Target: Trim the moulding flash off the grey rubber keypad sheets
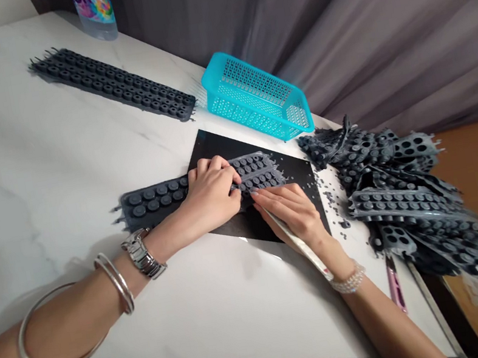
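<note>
L hand (209,195) clamps grey molded rubber strip (154,200), fingers curled over it; R hand (289,213) pinches slim white-handled tool (299,242), tip hidden. Strip lies on black mat (298,174) on tabletop (35,178). Looks light, soft, bendy: hold by flat web.

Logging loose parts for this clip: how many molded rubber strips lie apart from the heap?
2: one molded rubber strip on the marble tabletop; one across the black mat's edge, under the left hand. The heap may hide others.
</note>
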`<state>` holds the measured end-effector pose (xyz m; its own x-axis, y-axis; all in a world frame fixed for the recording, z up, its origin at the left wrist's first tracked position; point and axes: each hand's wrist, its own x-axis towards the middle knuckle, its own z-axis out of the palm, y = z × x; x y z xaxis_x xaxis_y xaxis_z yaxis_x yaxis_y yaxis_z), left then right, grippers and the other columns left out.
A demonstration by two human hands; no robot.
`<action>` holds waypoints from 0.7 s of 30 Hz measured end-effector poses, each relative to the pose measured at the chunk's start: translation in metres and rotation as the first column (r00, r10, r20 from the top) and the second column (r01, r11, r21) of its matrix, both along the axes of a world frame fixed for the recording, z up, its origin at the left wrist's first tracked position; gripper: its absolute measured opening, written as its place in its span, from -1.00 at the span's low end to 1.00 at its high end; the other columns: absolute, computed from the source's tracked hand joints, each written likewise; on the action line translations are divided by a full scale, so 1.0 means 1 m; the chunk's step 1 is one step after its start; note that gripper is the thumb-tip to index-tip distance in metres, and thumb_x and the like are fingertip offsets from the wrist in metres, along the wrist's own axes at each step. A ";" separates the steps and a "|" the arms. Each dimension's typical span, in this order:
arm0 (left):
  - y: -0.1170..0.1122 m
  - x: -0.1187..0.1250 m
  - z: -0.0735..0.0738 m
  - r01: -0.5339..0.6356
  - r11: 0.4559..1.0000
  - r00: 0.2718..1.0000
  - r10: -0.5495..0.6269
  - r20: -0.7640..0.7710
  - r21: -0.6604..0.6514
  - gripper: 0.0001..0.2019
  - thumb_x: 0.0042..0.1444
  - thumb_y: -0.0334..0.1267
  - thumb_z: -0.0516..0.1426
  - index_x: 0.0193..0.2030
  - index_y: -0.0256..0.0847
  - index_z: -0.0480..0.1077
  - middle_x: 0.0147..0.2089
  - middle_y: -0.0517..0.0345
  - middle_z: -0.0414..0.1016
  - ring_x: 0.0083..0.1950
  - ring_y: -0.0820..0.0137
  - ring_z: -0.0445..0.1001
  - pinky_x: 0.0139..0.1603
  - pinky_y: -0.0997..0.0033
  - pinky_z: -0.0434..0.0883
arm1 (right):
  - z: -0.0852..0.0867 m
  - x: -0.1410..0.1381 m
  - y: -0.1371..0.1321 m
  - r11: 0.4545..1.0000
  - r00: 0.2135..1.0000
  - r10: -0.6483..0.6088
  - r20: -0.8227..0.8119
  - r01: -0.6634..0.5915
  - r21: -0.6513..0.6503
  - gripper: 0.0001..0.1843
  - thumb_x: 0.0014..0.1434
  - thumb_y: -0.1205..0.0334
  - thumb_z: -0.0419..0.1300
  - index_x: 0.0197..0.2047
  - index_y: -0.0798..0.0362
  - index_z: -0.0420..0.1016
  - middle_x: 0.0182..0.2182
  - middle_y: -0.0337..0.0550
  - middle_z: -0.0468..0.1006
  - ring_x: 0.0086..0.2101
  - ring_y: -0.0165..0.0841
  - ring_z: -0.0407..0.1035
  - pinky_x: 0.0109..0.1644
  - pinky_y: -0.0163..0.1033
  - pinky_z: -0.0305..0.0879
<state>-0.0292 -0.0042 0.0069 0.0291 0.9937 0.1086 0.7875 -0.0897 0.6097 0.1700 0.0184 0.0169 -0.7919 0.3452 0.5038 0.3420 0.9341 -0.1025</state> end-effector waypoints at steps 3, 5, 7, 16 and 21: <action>0.000 0.000 -0.001 0.004 1.000 1.000 -0.004 0.001 0.011 -0.85 0.12 -0.34 0.05 -0.21 -0.16 0.43 0.07 0.05 0.35 0.12 0.11 0.22 0.10 0.00 0.21 | 0.000 0.000 -0.001 0.995 0.998 -0.020 0.052 0.015 0.103 -0.64 0.23 0.47 0.20 0.07 0.03 0.41 -0.12 -0.14 0.65 -0.19 -0.29 0.47 -0.20 -0.13 0.29; 0.001 0.000 -0.002 0.004 1.000 1.000 -0.004 0.000 0.014 -0.85 0.12 -0.34 0.06 -0.22 -0.16 0.43 0.07 0.05 0.35 0.13 0.11 0.22 0.10 0.01 0.20 | 0.000 0.000 -0.001 0.987 0.996 -0.033 0.077 0.021 0.161 -0.67 0.22 0.46 0.23 0.04 0.05 0.43 -0.12 -0.16 0.65 -0.17 -0.28 0.44 -0.21 -0.14 0.26; 0.001 -0.001 -0.003 0.005 1.000 1.000 -0.005 0.002 0.016 -0.85 0.12 -0.35 0.06 -0.22 -0.16 0.43 0.06 0.05 0.35 0.13 0.11 0.22 0.10 0.02 0.21 | -0.001 -0.001 -0.001 0.981 0.994 -0.040 0.099 0.020 0.195 -0.70 0.22 0.45 0.24 0.02 0.06 0.44 -0.12 -0.17 0.65 -0.16 -0.28 0.41 -0.20 -0.15 0.25; 0.000 0.001 -0.003 -0.008 0.999 1.000 0.009 -0.017 0.040 -0.88 0.12 -0.33 0.08 -0.23 -0.16 0.43 0.06 0.05 0.38 0.12 0.11 0.23 0.07 0.04 0.22 | -0.002 -0.006 0.003 0.958 0.987 -0.056 0.148 0.011 0.287 -0.77 0.26 0.42 0.21 -0.02 0.08 0.44 -0.03 -0.12 0.61 -0.10 -0.25 0.38 -0.18 -0.14 0.25; 0.000 0.002 -0.003 -0.006 0.999 0.999 0.008 -0.032 0.050 -0.87 0.09 -0.35 0.10 -0.22 -0.19 0.43 0.06 0.03 0.38 0.12 0.11 0.24 0.07 0.04 0.23 | -0.002 -0.010 0.007 0.958 0.972 -0.010 0.233 -0.057 0.282 -0.80 0.31 0.45 0.11 -0.01 0.16 0.41 0.05 0.05 0.55 -0.02 -0.22 0.37 -0.12 -0.13 0.29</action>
